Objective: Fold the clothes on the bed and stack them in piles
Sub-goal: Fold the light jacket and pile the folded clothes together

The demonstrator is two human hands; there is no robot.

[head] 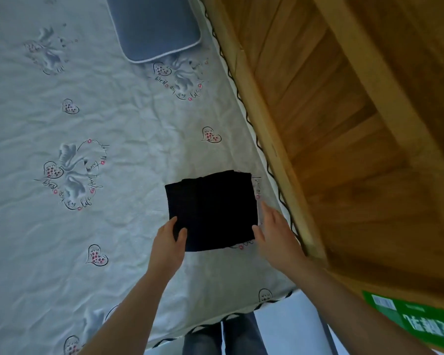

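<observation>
Left hand is pinching the folded black garment near the bed's right edge; right hand, fingers spread, is touching it. No other clothes or pile showing.

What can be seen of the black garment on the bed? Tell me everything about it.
The black garment is folded into a compact, roughly square packet of dark, soft-looking cloth, with layered edges showing along its far side. It lies flat on the printed bedsheet, near the wooden bed frame. The left hand pinches its near left corner, thumb on top; the right hand touches its right edge with relaxed fingers. No print or label is visible.
</observation>
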